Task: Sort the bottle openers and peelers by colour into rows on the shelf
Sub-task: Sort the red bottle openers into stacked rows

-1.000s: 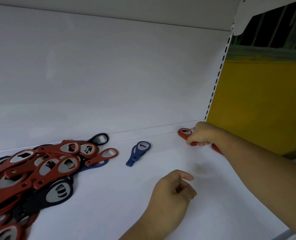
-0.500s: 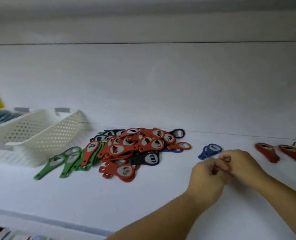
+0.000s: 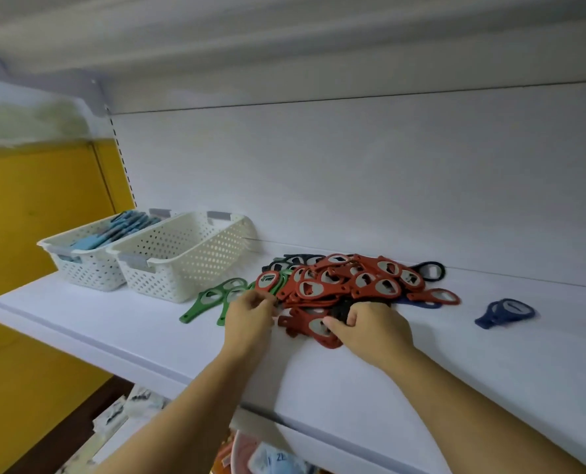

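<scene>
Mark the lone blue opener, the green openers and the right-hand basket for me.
Blue opener [image 3: 505, 313]: head view, middle of its body.
Green openers [image 3: 192, 310]: head view, handle of the leftmost one.
Right basket [image 3: 182, 268]: head view, perforated front wall.

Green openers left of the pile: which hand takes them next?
Left. The left hand sits right beside the green plastic bottle openers; the right hand is farther right, thumb on a red plastic bottle opener.
</scene>
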The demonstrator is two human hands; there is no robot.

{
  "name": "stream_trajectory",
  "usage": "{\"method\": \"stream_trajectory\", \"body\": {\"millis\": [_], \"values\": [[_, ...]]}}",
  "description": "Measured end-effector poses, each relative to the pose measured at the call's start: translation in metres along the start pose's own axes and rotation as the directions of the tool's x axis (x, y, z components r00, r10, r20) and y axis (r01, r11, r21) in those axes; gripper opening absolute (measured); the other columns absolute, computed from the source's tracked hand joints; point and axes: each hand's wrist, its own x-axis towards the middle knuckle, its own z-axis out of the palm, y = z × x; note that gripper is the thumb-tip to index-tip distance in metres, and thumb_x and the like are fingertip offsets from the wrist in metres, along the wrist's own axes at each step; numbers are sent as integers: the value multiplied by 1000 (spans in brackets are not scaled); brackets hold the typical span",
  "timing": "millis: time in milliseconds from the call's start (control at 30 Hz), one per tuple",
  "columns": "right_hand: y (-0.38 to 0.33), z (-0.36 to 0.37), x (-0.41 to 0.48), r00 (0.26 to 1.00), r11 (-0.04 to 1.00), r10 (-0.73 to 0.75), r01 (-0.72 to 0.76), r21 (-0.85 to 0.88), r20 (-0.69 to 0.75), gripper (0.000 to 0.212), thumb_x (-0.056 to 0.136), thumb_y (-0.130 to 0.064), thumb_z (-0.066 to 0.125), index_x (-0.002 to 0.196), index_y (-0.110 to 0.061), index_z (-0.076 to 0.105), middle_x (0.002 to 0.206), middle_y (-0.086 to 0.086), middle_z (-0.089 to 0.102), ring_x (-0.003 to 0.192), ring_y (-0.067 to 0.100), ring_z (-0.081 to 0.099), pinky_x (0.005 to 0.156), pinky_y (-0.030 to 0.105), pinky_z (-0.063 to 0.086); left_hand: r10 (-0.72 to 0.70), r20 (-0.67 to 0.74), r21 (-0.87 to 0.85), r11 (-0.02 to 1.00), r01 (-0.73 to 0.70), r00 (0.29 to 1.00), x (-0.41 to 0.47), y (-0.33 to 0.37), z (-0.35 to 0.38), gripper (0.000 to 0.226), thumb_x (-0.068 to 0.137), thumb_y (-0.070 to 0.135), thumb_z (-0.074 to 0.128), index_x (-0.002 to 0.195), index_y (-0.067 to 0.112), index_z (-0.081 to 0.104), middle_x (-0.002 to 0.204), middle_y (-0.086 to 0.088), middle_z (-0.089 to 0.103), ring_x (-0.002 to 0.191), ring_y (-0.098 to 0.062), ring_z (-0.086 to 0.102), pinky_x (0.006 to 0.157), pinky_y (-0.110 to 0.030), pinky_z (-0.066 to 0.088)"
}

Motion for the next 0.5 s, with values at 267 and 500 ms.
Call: {"method": "stream_trajectory", "body": {"millis": [267, 500], "values": [[15, -1, 9, 999, 930, 14, -28, 367, 40, 23, 85, -34, 68, 70, -18, 60, 60, -6, 57, 58, 11, 53, 56, 26, 42, 66, 31, -90, 994, -63, 997, 3, -7, 1, 14, 84, 0, 52, 78, 5, 64, 69, -3, 61, 55, -5, 48, 49, -12, 38], [3, -5, -1, 990, 573, -126, 25, 819, 58, 8, 89, -7, 63, 81, -8, 62, 64, 3, 66, 50, 8, 59, 49, 20, 49, 383, 316, 155, 882, -446, 868, -15, -5, 4, 14, 87, 30, 65, 101, 29, 64, 77, 15, 63, 68, 4, 56, 60, -10, 41]]}}
